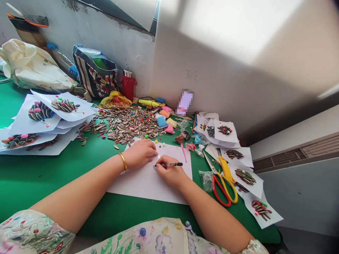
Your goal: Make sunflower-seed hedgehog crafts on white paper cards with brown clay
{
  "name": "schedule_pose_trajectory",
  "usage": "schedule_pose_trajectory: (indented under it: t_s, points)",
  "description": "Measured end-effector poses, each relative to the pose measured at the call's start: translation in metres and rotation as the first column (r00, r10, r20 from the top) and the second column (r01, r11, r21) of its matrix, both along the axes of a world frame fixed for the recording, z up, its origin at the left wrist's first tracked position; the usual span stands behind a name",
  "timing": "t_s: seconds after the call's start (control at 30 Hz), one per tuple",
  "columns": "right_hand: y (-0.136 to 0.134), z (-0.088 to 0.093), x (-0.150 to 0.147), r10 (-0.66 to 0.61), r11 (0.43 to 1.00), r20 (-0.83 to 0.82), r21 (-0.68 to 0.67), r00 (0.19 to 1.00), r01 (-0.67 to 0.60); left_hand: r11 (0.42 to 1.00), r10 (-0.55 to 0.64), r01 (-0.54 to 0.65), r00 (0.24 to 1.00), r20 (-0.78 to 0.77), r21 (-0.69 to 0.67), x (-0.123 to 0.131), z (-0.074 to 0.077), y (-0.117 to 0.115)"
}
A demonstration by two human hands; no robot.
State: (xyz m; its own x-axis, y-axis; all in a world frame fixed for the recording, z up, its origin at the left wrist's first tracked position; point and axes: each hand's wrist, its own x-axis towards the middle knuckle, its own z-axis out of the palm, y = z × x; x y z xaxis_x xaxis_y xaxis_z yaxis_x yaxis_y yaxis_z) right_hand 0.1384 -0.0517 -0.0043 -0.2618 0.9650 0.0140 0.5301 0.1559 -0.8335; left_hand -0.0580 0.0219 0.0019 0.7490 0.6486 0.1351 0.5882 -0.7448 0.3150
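A white sheet of paper lies on the green table in front of me. My left hand rests flat on its upper part, fingers stretched out, with nothing visible in it. Within my right hand is a black pen, its tip down at the paper near faint marks. Small clay balls and a pink clay-modelling tool lie at the sheet's top edge. Just beyond my left hand spreads a pile of striped sunflower seeds.
Scissors and a yellow cutter lie right of the sheet. Seed-decorated paper cards are stacked at left and right. Coloured clay packets, a red bottle and a striped bag stand toward the wall.
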Motion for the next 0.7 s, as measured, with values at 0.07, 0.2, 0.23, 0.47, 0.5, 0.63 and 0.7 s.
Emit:
schedule_pose_trajectory:
  t_s: [0.07, 0.2, 0.23, 0.47, 0.5, 0.63, 0.7]
  points:
    - [0.001, -0.0008, 0.0005, -0.005, 1.0, 0.002, -0.004, 1.0, 0.005, 1.0, 0.002, -0.002, 1.0, -0.002, -0.003, -0.0002, 0.0, 0.0]
    - [0.0045, -0.004, 0.0023, -0.038, 0.999, 0.012, 0.031, 0.999, 0.038, 1.0, 0.002, -0.002, 1.0, -0.008, -0.011, -0.0004, -0.0002, 0.0]
    - [0.0055, -0.0048, 0.0028, -0.05, 0.998, 0.018, 0.05, 0.999, 0.049, 1.0, 0.002, -0.002, 1.0, -0.008, -0.011, -0.0004, -0.0004, 0.0]
    - [0.0094, -0.0067, 0.0053, -0.08, 0.994, -0.009, 0.078, 0.997, 0.08, 1.0, 0.01, -0.01, 1.0, -0.009, -0.005, 0.0, -0.0026, 0.0002]
    - [0.009, -0.0062, 0.0057, -0.085, 0.993, -0.028, 0.079, 0.996, 0.087, 1.0, 0.011, -0.011, 1.0, -0.007, -0.005, 0.0, -0.003, 0.0003]
    - [0.0049, -0.0029, 0.0062, -0.051, 0.997, -0.063, 0.05, 0.997, 0.054, 1.0, 0.013, -0.013, 1.0, -0.006, -0.016, 0.0001, -0.0031, 0.0004]
    - [0.0023, -0.0016, 0.0053, -0.018, 1.0, -0.045, 0.016, 0.999, 0.019, 1.0, 0.014, -0.014, 1.0, -0.012, -0.015, 0.0002, -0.0024, 0.0002]
